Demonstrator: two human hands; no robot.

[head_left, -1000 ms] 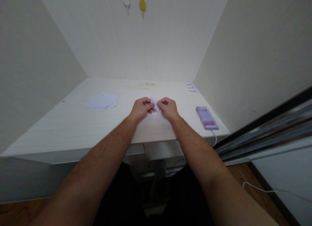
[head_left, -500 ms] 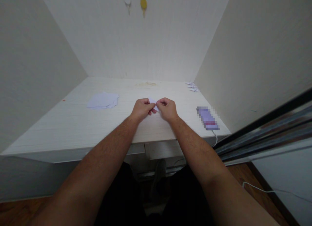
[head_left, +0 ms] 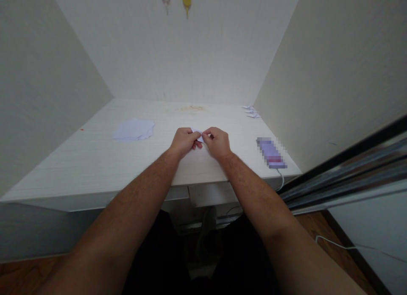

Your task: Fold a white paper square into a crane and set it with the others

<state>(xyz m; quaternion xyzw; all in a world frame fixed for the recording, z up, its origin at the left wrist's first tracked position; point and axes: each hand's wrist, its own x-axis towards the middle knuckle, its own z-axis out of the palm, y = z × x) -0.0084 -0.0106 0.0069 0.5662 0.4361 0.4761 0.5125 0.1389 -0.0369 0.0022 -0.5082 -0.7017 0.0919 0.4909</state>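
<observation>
A small folded piece of white paper [head_left: 197, 131] is held between my two hands, just above the middle of the white desk. My left hand [head_left: 185, 140] is closed, its thumb on top of the paper and its fingertips showing underneath. On the other side, my right hand [head_left: 218, 141] pinches the paper's edge between thumb and finger. The fingertips of both hands nearly meet, and they hide much of the paper's shape.
A stack of white paper sheets [head_left: 134, 129] lies on the left of the desk [head_left: 95, 168]. Several small folded paper pieces [head_left: 251, 111] sit at the back right corner. A blurred-out phone [head_left: 271, 153] with a white cable [head_left: 281, 180] rests near the right edge.
The paper has turned slightly and less of it shows between my hands. Both hands have shifted a little to the left, still gripping it.
</observation>
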